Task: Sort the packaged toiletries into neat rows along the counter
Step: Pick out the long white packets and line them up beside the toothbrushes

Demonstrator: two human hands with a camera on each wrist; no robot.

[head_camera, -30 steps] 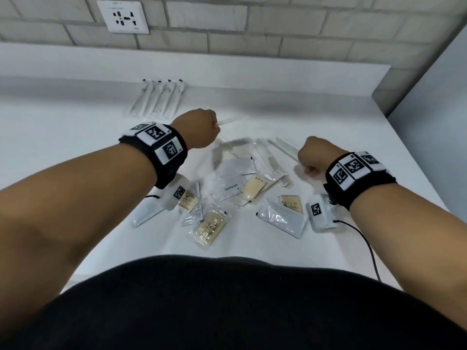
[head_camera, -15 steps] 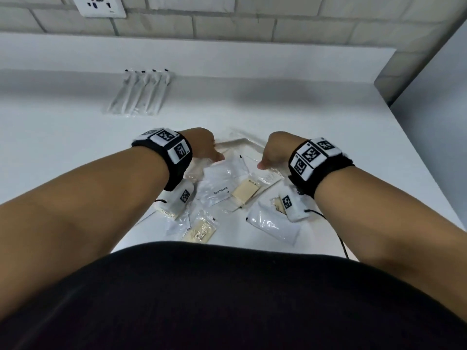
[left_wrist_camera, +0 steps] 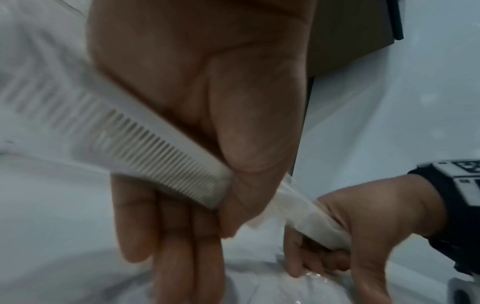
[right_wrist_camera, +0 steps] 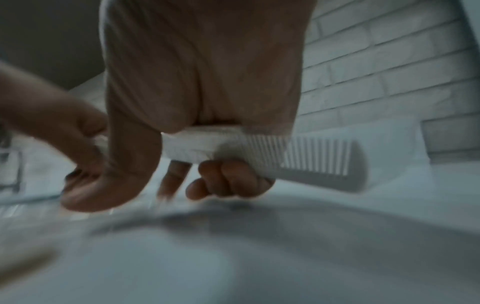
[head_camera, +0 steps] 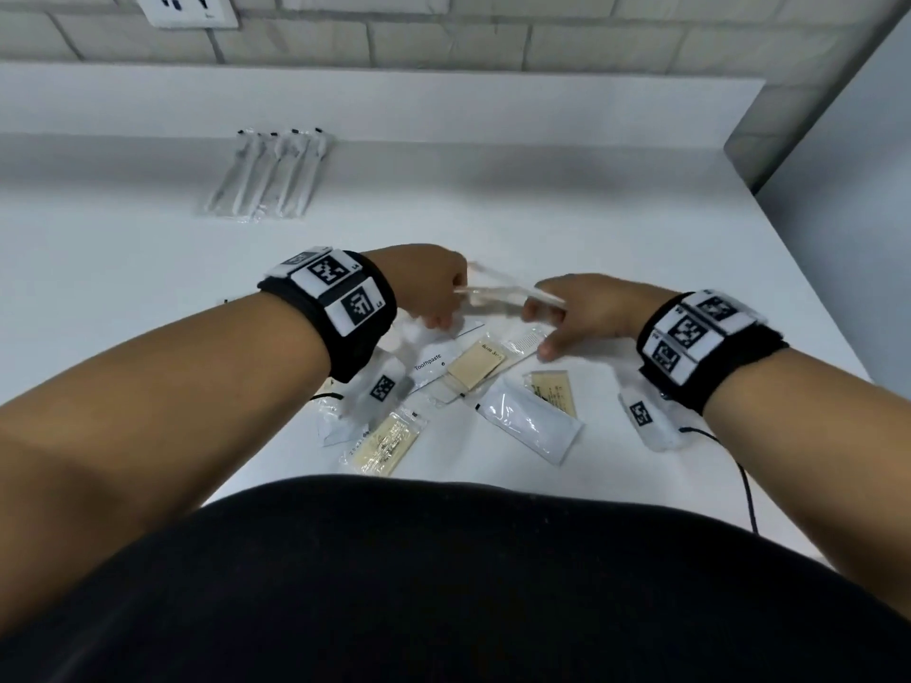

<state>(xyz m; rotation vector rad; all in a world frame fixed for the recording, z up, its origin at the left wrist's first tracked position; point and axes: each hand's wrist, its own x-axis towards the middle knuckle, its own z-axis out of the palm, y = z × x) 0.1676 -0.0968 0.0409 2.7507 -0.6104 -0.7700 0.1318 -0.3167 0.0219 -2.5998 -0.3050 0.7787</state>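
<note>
Above the pile, my left hand (head_camera: 434, 288) and right hand (head_camera: 557, 327) each grip a white comb in a clear wrapper. The two combs (head_camera: 498, 293) meet between the hands. In the left wrist view the comb (left_wrist_camera: 130, 133) is pinched under my thumb against the fingers (left_wrist_camera: 221, 195). The right wrist view shows the other comb (right_wrist_camera: 311, 160) held in curled fingers (right_wrist_camera: 207, 164). Below lie a toothpaste sachet (head_camera: 434, 359), a bath soap packet (head_camera: 478, 362), another comb (head_camera: 525, 343), a white sachet (head_camera: 530, 421) and tan packets (head_camera: 387, 441). Several wrapped toothbrushes (head_camera: 268, 177) form a row at the back.
The white counter (head_camera: 641, 214) ends at a raised ledge under a brick wall with a socket (head_camera: 185, 7). A grey panel (head_camera: 848, 140) bounds the right side. A black cable (head_camera: 739, 475) trails off my right wrist near the front edge.
My hands have come together: the right one moved left with its comb, the left one dropped from the back toward the pile. The combs now meet between them.
</note>
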